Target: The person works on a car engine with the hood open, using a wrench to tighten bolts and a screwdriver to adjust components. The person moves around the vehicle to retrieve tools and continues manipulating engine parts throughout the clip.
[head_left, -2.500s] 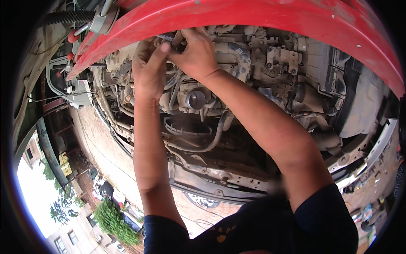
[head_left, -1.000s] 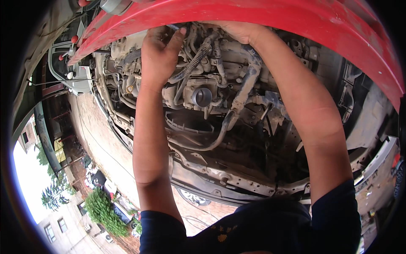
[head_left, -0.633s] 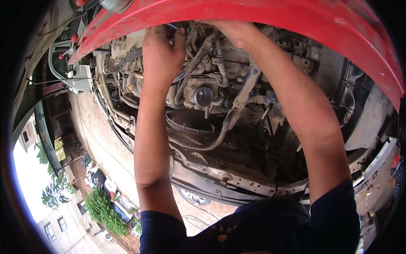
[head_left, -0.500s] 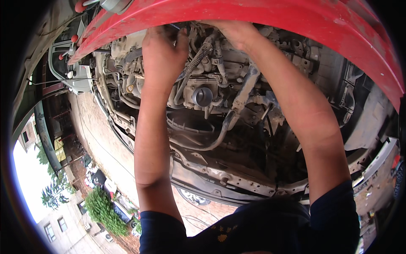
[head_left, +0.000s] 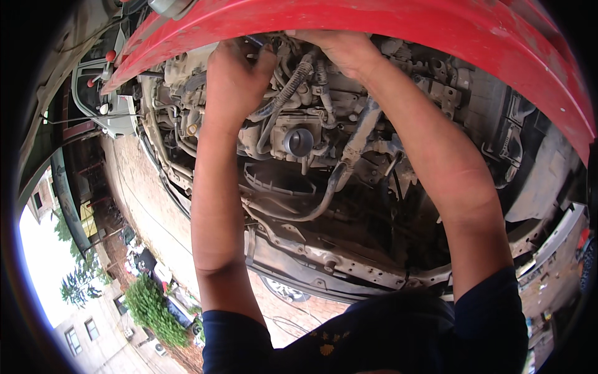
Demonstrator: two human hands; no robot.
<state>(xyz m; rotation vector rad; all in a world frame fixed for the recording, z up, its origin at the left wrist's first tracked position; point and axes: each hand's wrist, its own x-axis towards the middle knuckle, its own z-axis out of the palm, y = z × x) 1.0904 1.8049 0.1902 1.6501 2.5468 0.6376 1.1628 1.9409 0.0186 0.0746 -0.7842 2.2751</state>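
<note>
My left hand [head_left: 233,78] reaches into the back of a dusty car engine bay, fingers curled and thumb up. Beside its thumb shows a short length of something dark blue and slim [head_left: 254,41], mostly hidden, so its kind is unclear. My right hand [head_left: 342,51] lies to the right, its fingers out of sight beneath the red hood [head_left: 374,15]. Between the hands run a ribbed hose [head_left: 294,86] and a second ribbed conduit [head_left: 324,93]. Below them sits a round throttle body [head_left: 299,142] with its bore facing me.
A metal pipe [head_left: 361,134] slants down in front of the engine. Nearer me, the front crossmember [head_left: 330,265] spans the bay. The raised hood hangs low over both hands. At left are another vehicle [head_left: 103,106], paving [head_left: 146,199] and a green bush [head_left: 154,308].
My left hand and forearm have shifted slightly left, and more of the dark blue piece shows by the thumb. My right hand has moved only a little.
</note>
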